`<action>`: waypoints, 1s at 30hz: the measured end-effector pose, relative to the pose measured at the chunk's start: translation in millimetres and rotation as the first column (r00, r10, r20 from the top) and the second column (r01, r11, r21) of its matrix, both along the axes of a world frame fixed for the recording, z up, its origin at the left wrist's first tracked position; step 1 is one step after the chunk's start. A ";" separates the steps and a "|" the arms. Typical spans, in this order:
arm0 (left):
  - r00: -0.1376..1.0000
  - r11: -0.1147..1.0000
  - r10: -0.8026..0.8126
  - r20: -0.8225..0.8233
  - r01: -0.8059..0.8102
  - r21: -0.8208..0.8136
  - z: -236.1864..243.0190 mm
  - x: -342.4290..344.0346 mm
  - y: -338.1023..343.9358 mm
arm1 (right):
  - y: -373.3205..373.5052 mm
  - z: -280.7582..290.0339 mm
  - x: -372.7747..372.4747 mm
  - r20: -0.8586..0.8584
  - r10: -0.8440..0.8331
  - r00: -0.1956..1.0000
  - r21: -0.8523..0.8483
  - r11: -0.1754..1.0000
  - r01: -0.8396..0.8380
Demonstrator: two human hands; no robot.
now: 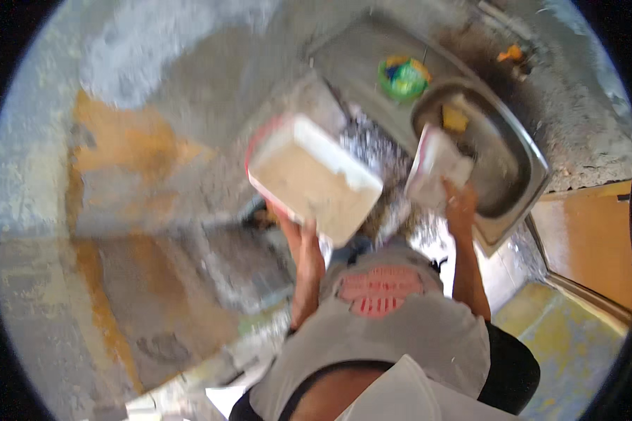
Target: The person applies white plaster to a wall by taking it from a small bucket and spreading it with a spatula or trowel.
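Note:
My left hand (pixel 305 238) grips the near edge of a white rectangular tub (pixel 316 179) with a red rim, holding it up and tilted; its inside looks pale and wet. My right hand (pixel 460 203) holds a smaller white flat piece (pixel 435 165), perhaps the tub's lid, at the edge of a steel sink (pixel 534 165). The view is blurred by motion.
A yellow sponge (pixel 455 118) lies in the sink bowl. A green round container (pixel 404 77) stands on the steel draining board beyond. Rough grey and orange-stained wall (pixel 133 161) fills the left. An orange-brown door (pixel 590 238) and yellowish floor (pixel 562 330) lie to the right.

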State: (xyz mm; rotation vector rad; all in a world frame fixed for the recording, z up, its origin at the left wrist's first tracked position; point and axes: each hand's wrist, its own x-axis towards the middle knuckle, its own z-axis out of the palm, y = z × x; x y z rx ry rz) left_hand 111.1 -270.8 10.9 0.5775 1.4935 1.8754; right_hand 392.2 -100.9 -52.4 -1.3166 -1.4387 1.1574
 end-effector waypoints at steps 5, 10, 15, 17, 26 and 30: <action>0.991 0.996 -0.082 -0.104 0.083 0.010 15.6 5.3 25.5 | -16.0 125.3 -8.5 -0.359 -0.033 0.933 -0.058 0.998 0.013; 0.986 0.990 -0.142 -0.091 0.142 -0.010 17.6 18.9 20.1 | -12.5 151.8 -66.6 0.047 0.470 0.881 0.101 0.876 -0.472; 0.985 0.985 -0.170 -0.027 0.170 -0.010 15.5 33.3 17.6 | -3.8 117.3 -98.5 0.079 0.539 0.839 0.149 0.825 -0.545; 0.984 0.984 -0.177 -0.028 0.178 0.014 10.5 33.1 14.7 | -7.0 106.1 -103.7 0.110 0.552 0.827 0.077 0.825 -0.560; 0.968 0.968 -0.249 0.004 0.249 0.000 12.8 32.6 18.5 | -20.2 91.2 -118.6 0.137 0.578 0.804 0.068 0.805 -0.590; 0.957 0.970 -0.242 -0.158 0.232 -0.079 3.0 31.3 24.4 | -42.6 62.2 -121.1 0.151 0.605 0.782 0.289 0.729 -0.620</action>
